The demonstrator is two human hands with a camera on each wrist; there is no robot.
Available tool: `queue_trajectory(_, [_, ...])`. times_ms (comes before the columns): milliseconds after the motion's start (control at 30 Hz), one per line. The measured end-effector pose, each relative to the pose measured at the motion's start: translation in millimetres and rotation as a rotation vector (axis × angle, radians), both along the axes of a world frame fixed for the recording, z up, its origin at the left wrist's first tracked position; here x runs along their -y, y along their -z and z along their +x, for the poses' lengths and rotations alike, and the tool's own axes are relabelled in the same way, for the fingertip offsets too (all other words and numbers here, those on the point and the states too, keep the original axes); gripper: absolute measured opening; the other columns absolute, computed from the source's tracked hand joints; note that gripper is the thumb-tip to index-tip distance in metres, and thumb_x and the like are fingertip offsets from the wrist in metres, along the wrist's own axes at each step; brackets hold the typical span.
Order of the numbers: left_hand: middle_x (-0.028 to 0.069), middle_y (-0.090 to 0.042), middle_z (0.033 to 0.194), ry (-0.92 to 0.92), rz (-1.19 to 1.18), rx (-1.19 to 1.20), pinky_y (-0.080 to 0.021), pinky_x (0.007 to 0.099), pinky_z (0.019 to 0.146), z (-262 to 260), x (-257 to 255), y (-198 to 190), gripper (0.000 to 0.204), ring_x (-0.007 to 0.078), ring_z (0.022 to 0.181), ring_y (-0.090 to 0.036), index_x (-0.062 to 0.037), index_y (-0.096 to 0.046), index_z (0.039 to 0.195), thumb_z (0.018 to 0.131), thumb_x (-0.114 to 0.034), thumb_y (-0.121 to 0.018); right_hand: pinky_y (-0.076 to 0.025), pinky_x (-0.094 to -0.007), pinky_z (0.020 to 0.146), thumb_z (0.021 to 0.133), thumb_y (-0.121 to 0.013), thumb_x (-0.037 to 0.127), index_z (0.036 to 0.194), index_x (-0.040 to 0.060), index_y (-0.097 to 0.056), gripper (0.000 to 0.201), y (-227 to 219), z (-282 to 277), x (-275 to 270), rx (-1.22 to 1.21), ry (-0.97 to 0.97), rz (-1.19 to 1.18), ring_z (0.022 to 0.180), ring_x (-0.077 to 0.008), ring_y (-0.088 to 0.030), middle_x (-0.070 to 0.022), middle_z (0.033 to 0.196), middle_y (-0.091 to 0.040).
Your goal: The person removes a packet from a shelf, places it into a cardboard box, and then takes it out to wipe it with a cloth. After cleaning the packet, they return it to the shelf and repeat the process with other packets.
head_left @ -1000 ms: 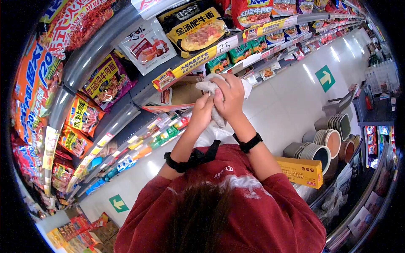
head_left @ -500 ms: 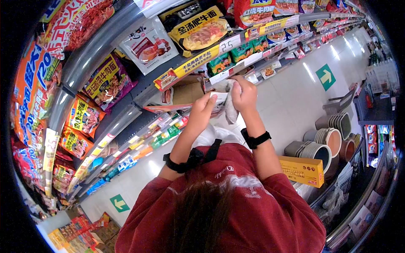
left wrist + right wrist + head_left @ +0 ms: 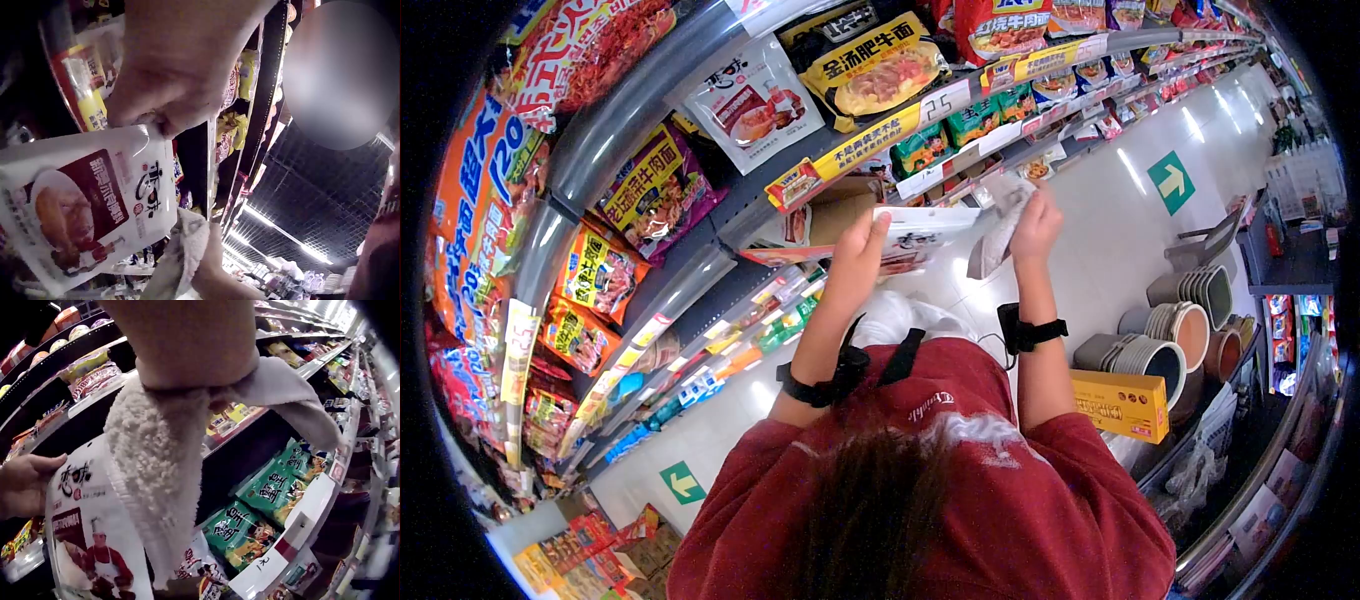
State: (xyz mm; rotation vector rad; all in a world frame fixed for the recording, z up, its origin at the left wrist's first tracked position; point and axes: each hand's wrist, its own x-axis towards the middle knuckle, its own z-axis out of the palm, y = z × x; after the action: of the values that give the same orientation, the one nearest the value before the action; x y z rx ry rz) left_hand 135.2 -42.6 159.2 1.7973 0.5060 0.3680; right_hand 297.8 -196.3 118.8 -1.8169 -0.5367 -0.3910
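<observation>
My left hand (image 3: 858,262) pinches a white packet (image 3: 925,235) by its edge, thumb on top. In the left wrist view, that packet (image 3: 140,194) shows a dark red panel, a picture of food and black lettering. My right hand (image 3: 1036,225) grips a whitish cloth (image 3: 992,245) off the packet's far end. The right wrist view shows the cloth (image 3: 150,444) to be fluffy, hanging in folds and overlapping the packet (image 3: 94,550). The fingertips of the right hand are hidden behind the wrist and cloth there.
A shelf edge with a yellow price strip (image 3: 850,160) runs just beyond the hands. On the shelf stands a similar white packet (image 3: 752,105) beside a noodle bag (image 3: 875,68). An open carton (image 3: 840,215) lies below. Stacked buckets (image 3: 1150,355) and a yellow box (image 3: 1122,405) are at right.
The hands were together on the bunched cloth; they have since parted. My right hand has moved right with the cloth, and more of the packet in my left hand shows.
</observation>
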Motion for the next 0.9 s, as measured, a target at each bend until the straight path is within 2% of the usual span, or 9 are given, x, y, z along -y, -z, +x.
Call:
queue_trajectory(67, [0.0166, -0.059, 0.087, 0.023, 0.059, -0.006, -0.041, 0.0302, 0.075, -2, 5, -6, 0.033, 0.0235, 0.081, -0.056, 0.0012, -0.051, 0.1, 0.091, -0.027, -0.036, -0.043, -0.0361, 0.071, 0.082, -0.038, 0.025, 0.094, -0.0017, -0.056, 0.034, -8, -2, 4, -0.023, -0.036, 0.091, 0.082, -0.034, -0.058, -0.02, 0.087, -0.059])
queue_trajectory(100, [0.0171, -0.059, 0.089, 0.048, 0.119, -0.013, -0.041, 0.0306, 0.075, -2, 7, -10, 0.033, 0.0252, 0.081, -0.056, 0.0011, -0.051, 0.1, 0.091, -0.027, -0.036, -0.043, -0.0361, 0.071, 0.082, -0.038, 0.025, 0.094, -0.0017, -0.056, 0.034, -12, -6, 2, -0.023, -0.036, 0.091, 0.082, -0.034, -0.058, -0.02, 0.087, -0.059])
queue_trajectory(167, [0.0218, -0.057, 0.089, 0.086, 0.215, -0.017, -0.042, 0.0331, 0.071, 1, 12, -3, 0.032, 0.0304, 0.078, -0.057, 0.0009, -0.05, 0.103, 0.09, -0.025, -0.038, -0.04, -0.0362, 0.08, 0.081, -0.04, 0.025, 0.098, -0.0009, -0.055, 0.035, -22, -22, -14, 0.241, -0.194, 0.238, 0.095, -0.0324, -0.053, -0.0197, 0.102, -0.055])
queue_trajectory(233, [0.0263, -0.054, 0.085, 0.121, 0.193, 0.006, -0.043, 0.0379, 0.066, 6, 23, -5, 0.026, 0.0379, 0.075, -0.055, 0.0016, -0.05, 0.099, 0.088, -0.019, -0.041, -0.038, -0.0373, 0.083, 0.078, -0.047, 0.026, 0.101, 0.0013, -0.054, 0.035, -37, -45, -26, 0.293, -0.35, 0.056, 0.099, -0.032, -0.049, -0.0193, 0.107, -0.051])
queue_trajectory(300, [0.0279, -0.052, 0.081, 0.139, 0.278, 0.088, -0.041, 0.0422, 0.062, 6, 26, -13, 0.019, 0.0415, 0.075, -0.053, 0.0031, -0.049, 0.094, 0.085, -0.012, -0.042, -0.04, -0.0378, 0.077, 0.073, -0.055, 0.026, 0.098, 0.0022, -0.055, 0.035, -37, -62, -34, 0.296, -0.421, -0.135, 0.09, -0.0324, -0.052, -0.0178, 0.096, -0.054])
queue_trajectory(333, [0.0264, -0.053, 0.078, 0.167, 0.266, 0.005, -0.042, 0.0402, 0.062, 5, 26, -19, 0.019, 0.0394, 0.073, -0.054, 0.0041, -0.05, 0.093, 0.084, -0.011, -0.042, -0.042, -0.037, 0.066, 0.069, -0.059, 0.026, 0.087, 0.0032, -0.057, 0.029, -31, -62, -41, 0.231, -0.379, -0.017, 0.075, -0.0319, -0.054, -0.0162, 0.08, -0.056])
queue_trajectory(367, [0.0249, -0.054, 0.075, 0.192, 0.254, -0.077, -0.042, 0.0383, 0.061, 4, 25, -22, 0.019, 0.0373, 0.071, -0.056, 0.0052, -0.051, 0.093, 0.083, -0.009, -0.043, -0.042, -0.037, 0.066, 0.069, -0.059, 0.026, 0.087, 0.0032, -0.057, 0.029, -29, -61, -42, 0.233, -0.385, -0.014, 0.075, -0.0319, -0.054, -0.0162, 0.08, -0.056])
queue_trajectory(467, [0.0252, -0.052, 0.071, 0.169, 0.294, 0.018, -0.041, 0.039, 0.058, 1, 27, -15, 0.017, 0.0378, 0.067, -0.055, 0.0055, -0.05, 0.088, 0.083, -0.01, -0.043, -0.04, -0.0376, 0.048, 0.069, -0.058, 0.024, 0.066, 0.0038, -0.053, 0.021, -28, -61, -44, 0.292, -0.326, -0.033, 0.051, -0.0308, -0.051, -0.0138, 0.057, -0.051])
queue_trajectory(900, [0.0199, -0.054, 0.071, 0.201, 0.295, 0.01, -0.04, 0.036, 0.06, -10, 28, -22, 0.023, 0.0325, 0.065, -0.053, 0.0026, -0.052, 0.088, 0.087, -0.018, -0.042, -0.04, -0.0385, 0.048, 0.069, -0.056, 0.026, 0.066, 0.0037, -0.053, 0.023, -28, -59, -40, 0.307, -0.363, -0.055, 0.051, -0.0313, -0.051, -0.0145, 0.056, -0.051])
